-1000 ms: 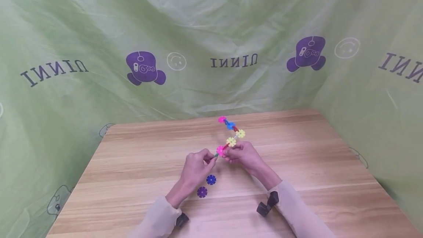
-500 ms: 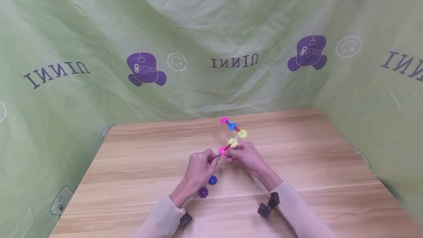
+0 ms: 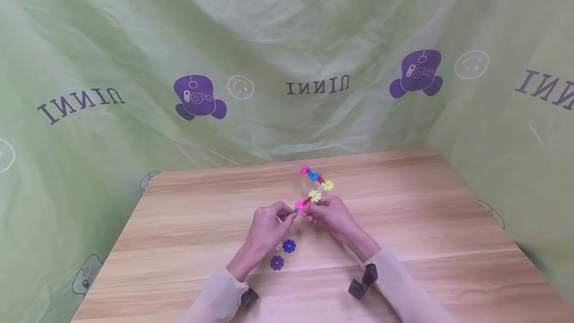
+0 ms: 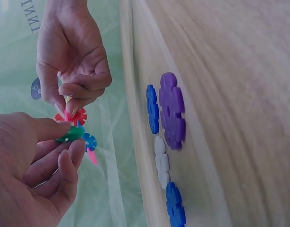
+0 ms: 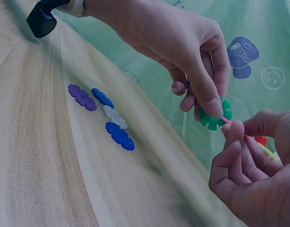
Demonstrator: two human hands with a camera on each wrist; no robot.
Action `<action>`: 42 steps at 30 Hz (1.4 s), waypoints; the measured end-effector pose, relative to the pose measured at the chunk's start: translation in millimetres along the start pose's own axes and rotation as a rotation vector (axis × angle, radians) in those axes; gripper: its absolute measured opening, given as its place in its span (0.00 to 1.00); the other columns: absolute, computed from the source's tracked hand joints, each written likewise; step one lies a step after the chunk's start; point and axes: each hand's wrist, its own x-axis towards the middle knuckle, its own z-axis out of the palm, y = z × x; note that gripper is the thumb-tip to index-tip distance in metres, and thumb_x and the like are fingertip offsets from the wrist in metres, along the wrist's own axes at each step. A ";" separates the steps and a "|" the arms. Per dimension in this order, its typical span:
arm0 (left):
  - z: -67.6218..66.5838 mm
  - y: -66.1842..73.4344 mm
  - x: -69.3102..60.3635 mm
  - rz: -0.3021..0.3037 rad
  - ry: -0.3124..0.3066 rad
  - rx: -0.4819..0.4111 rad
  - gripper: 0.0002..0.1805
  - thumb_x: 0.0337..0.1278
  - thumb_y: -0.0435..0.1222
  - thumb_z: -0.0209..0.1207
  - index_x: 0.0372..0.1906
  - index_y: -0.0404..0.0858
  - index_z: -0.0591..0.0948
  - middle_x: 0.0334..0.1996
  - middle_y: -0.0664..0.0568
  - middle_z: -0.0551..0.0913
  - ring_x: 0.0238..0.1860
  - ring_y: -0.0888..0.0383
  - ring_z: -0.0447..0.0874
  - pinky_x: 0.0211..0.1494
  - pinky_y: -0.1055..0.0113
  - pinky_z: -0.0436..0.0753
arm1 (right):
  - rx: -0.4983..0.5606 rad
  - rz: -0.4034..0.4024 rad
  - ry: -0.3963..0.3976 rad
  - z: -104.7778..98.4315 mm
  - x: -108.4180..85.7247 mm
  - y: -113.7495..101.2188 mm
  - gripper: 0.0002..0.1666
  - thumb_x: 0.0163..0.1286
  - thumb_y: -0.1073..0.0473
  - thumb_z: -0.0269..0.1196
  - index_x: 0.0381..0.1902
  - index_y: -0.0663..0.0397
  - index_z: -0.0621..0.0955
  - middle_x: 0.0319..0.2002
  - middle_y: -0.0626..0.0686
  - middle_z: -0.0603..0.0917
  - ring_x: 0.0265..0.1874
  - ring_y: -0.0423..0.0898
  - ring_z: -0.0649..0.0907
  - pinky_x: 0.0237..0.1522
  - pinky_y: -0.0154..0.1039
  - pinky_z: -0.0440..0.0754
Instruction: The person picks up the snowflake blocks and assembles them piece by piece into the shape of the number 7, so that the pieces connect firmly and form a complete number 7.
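Note:
A chain of interlocking snowflake discs rises from between my hands; in the head view it has a pink disc point(image 3: 299, 207), yellow discs point(image 3: 315, 195), a blue disc point(image 3: 314, 176) and a pink one at its far end. My left hand point(image 3: 266, 226) pinches a green snowflake disc point(image 5: 215, 119) between thumb and fingers. My right hand point(image 3: 335, 218) pinches the chain at the near pink disc, mostly hidden by fingers in the right wrist view. The green disc's edge meets the pink disc; whether their slots are fully joined I cannot tell.
On the wooden table point(image 3: 403, 223), below the hands, lie a purple disc point(image 3: 277, 262), a blue disc point(image 3: 289, 246), a white disc point(image 5: 115, 117) and another blue disc point(image 5: 120, 135). A green printed curtain point(image 3: 287, 24) hangs around the table's back and sides.
Both hands keep their grip on the discs, nearly in place. The chain's far end has dipped slightly, and part of the white disc now shows beside the left wrist.

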 end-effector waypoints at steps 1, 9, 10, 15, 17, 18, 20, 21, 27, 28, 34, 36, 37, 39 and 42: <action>-0.6 -0.6 0.0 -0.001 -0.003 -0.002 0.06 0.62 0.36 0.72 0.40 0.39 0.90 0.32 0.49 0.94 0.30 0.63 0.89 0.32 0.78 0.83 | 0.002 0.002 0.002 0.1 0.2 0.2 0.15 0.71 0.67 0.66 0.51 0.72 0.83 0.34 0.50 0.91 0.32 0.41 0.88 0.41 0.34 0.89; -10.1 -9.3 -6.1 -0.063 -0.076 0.005 0.15 0.59 0.40 0.74 0.48 0.38 0.89 0.37 0.46 0.94 0.36 0.57 0.91 0.39 0.72 0.88 | -0.002 0.006 0.013 -0.8 1.6 0.2 0.14 0.72 0.67 0.66 0.52 0.69 0.84 0.34 0.50 0.91 0.33 0.43 0.88 0.40 0.34 0.89; -12.3 -11.6 -7.4 -0.068 -0.092 0.018 0.16 0.59 0.41 0.74 0.48 0.38 0.89 0.39 0.46 0.94 0.37 0.57 0.91 0.41 0.69 0.89 | -0.003 0.007 0.012 -1.2 2.0 0.0 0.14 0.72 0.66 0.66 0.52 0.69 0.84 0.34 0.50 0.91 0.33 0.43 0.88 0.40 0.34 0.89; -25.8 -27.5 -13.1 -0.111 -0.172 0.031 0.18 0.58 0.44 0.75 0.48 0.38 0.89 0.41 0.49 0.93 0.42 0.57 0.89 0.46 0.61 0.90 | 0.005 0.008 0.011 -2.8 4.1 -2.8 0.14 0.72 0.66 0.65 0.53 0.70 0.83 0.35 0.51 0.91 0.35 0.43 0.88 0.41 0.33 0.89; -32.2 -34.5 -15.3 -0.152 -0.200 0.009 0.18 0.58 0.45 0.75 0.47 0.38 0.89 0.41 0.49 0.93 0.41 0.58 0.88 0.45 0.62 0.90 | 0.011 0.007 0.009 -3.0 4.9 -3.6 0.15 0.73 0.66 0.65 0.53 0.70 0.82 0.34 0.50 0.91 0.34 0.42 0.88 0.41 0.33 0.89; -35.7 -38.0 -16.7 -0.172 -0.215 -0.001 0.18 0.57 0.45 0.76 0.46 0.38 0.89 0.40 0.50 0.93 0.41 0.58 0.88 0.44 0.63 0.89 | 0.017 0.008 0.010 -2.8 5.0 -4.0 0.14 0.73 0.66 0.65 0.53 0.70 0.82 0.34 0.50 0.91 0.33 0.41 0.88 0.41 0.33 0.89; -42.5 -45.1 -19.8 -0.208 -0.257 -0.012 0.18 0.55 0.45 0.77 0.45 0.39 0.89 0.38 0.51 0.92 0.39 0.60 0.87 0.43 0.66 0.88 | 0.024 0.006 0.008 -2.6 4.8 -4.5 0.14 0.73 0.66 0.65 0.53 0.70 0.82 0.33 0.49 0.91 0.33 0.41 0.88 0.40 0.33 0.89; -45.7 -48.6 -21.5 -0.225 -0.283 -0.011 0.18 0.54 0.46 0.77 0.45 0.39 0.89 0.37 0.52 0.91 0.38 0.61 0.86 0.42 0.68 0.87 | 0.025 0.003 0.005 -2.6 4.7 -4.7 0.15 0.73 0.66 0.65 0.53 0.70 0.82 0.33 0.49 0.91 0.33 0.41 0.88 0.40 0.33 0.89; -58.4 -66.5 -31.6 -0.262 -0.412 -0.012 0.18 0.46 0.47 0.80 0.41 0.43 0.90 0.30 0.58 0.85 0.32 0.61 0.80 0.35 0.72 0.80 | 0.025 0.006 0.016 -4.0 2.7 -5.0 0.15 0.73 0.67 0.64 0.53 0.71 0.82 0.33 0.50 0.91 0.33 0.42 0.88 0.41 0.33 0.89; -59.3 -68.7 -32.9 -0.266 -0.424 -0.015 0.18 0.45 0.47 0.80 0.40 0.44 0.90 0.29 0.58 0.85 0.31 0.60 0.79 0.34 0.72 0.79 | 0.025 0.009 0.019 -4.4 2.6 -4.8 0.15 0.73 0.67 0.64 0.54 0.71 0.82 0.33 0.49 0.91 0.33 0.42 0.88 0.41 0.33 0.89; -60.6 -77.7 -36.6 -0.242 -0.451 -0.012 0.18 0.41 0.47 0.82 0.38 0.45 0.89 0.29 0.59 0.83 0.30 0.61 0.78 0.33 0.72 0.79 | 0.023 0.020 0.007 -4.7 2.1 -4.1 0.15 0.74 0.67 0.64 0.55 0.71 0.81 0.35 0.50 0.91 0.35 0.42 0.88 0.42 0.33 0.89; -60.2 -79.2 -36.8 -0.234 -0.453 -0.011 0.17 0.42 0.46 0.82 0.38 0.46 0.89 0.28 0.59 0.83 0.29 0.62 0.77 0.33 0.72 0.79 | 0.027 0.025 0.012 -4.5 1.8 -4.2 0.15 0.74 0.67 0.64 0.54 0.70 0.81 0.35 0.49 0.91 0.35 0.43 0.88 0.42 0.33 0.89; -60.0 -79.6 -36.7 -0.231 -0.454 -0.010 0.17 0.42 0.46 0.82 0.37 0.47 0.89 0.28 0.59 0.82 0.29 0.62 0.77 0.33 0.72 0.78 | 0.028 0.024 0.014 -4.6 1.9 -3.9 0.15 0.74 0.67 0.64 0.54 0.70 0.82 0.35 0.49 0.91 0.35 0.43 0.88 0.42 0.33 0.89; -59.5 -79.8 -36.6 -0.230 -0.453 -0.011 0.16 0.42 0.46 0.82 0.37 0.47 0.89 0.28 0.59 0.82 0.29 0.62 0.77 0.32 0.72 0.78 | 0.030 0.024 0.017 -4.7 2.1 -3.3 0.15 0.73 0.67 0.64 0.54 0.70 0.82 0.35 0.49 0.91 0.35 0.43 0.88 0.42 0.33 0.89; -58.4 -79.7 -36.5 -0.230 -0.460 -0.007 0.17 0.42 0.45 0.82 0.38 0.47 0.88 0.28 0.59 0.82 0.29 0.62 0.77 0.33 0.72 0.78 | 0.032 0.024 0.017 -5.1 1.9 -1.7 0.14 0.73 0.67 0.64 0.53 0.70 0.82 0.35 0.50 0.91 0.35 0.43 0.88 0.42 0.33 0.89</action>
